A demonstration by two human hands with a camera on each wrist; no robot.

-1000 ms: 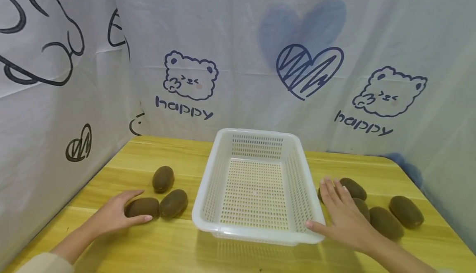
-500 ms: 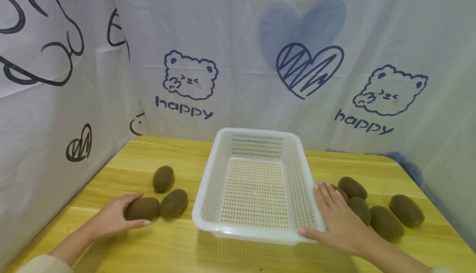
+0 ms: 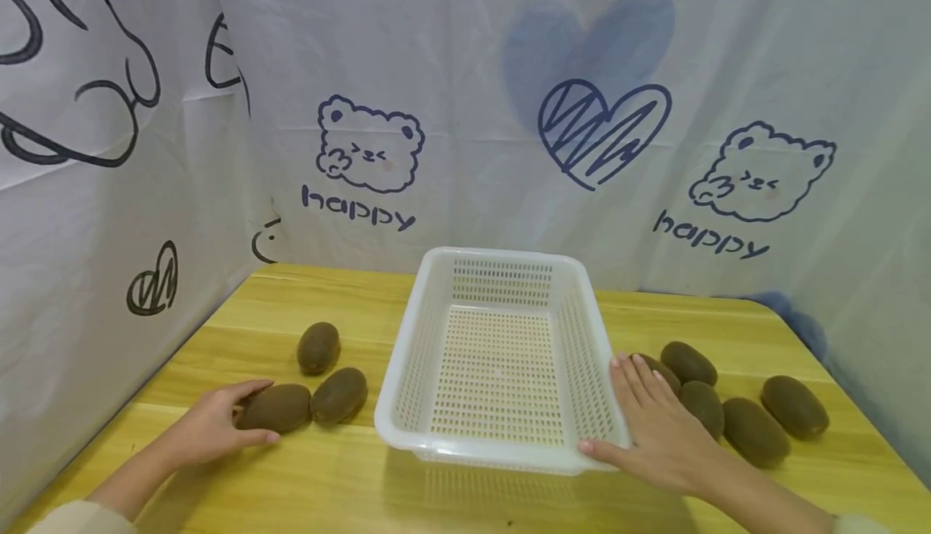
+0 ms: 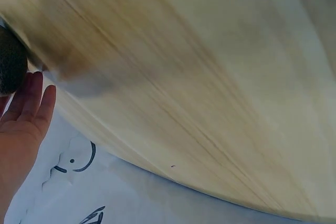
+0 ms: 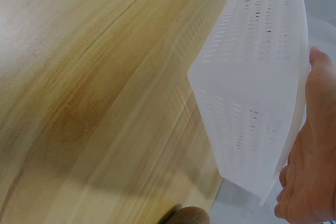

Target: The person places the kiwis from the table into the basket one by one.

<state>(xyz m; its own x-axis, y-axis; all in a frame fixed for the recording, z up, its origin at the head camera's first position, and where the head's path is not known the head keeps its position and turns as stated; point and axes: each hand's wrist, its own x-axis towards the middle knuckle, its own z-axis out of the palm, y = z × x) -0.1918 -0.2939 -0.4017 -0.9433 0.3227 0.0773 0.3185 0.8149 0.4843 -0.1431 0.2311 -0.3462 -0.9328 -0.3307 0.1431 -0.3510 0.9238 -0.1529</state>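
Wood surface (image 3: 349,477), cartoon cloth behind. Left hand (image 3: 207,429) loosely cupping near-left kiwi (image 3: 276,407); right hand (image 3: 655,429) flat, straight fingers on white basket (image 3: 502,364) right wall. Kiwi probably soft, fuzzy, light: take around middle. Basket likely light, slides easily.

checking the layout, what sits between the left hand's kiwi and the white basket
In the head view, one more kiwi lies between the held kiwi and the white basket, touching the held one.

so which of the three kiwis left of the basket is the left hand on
The nearest kiwi, lying closest to the table's front edge: the left hand cups its left end. The kiwi beside it and the far kiwi lie untouched, left of the basket.
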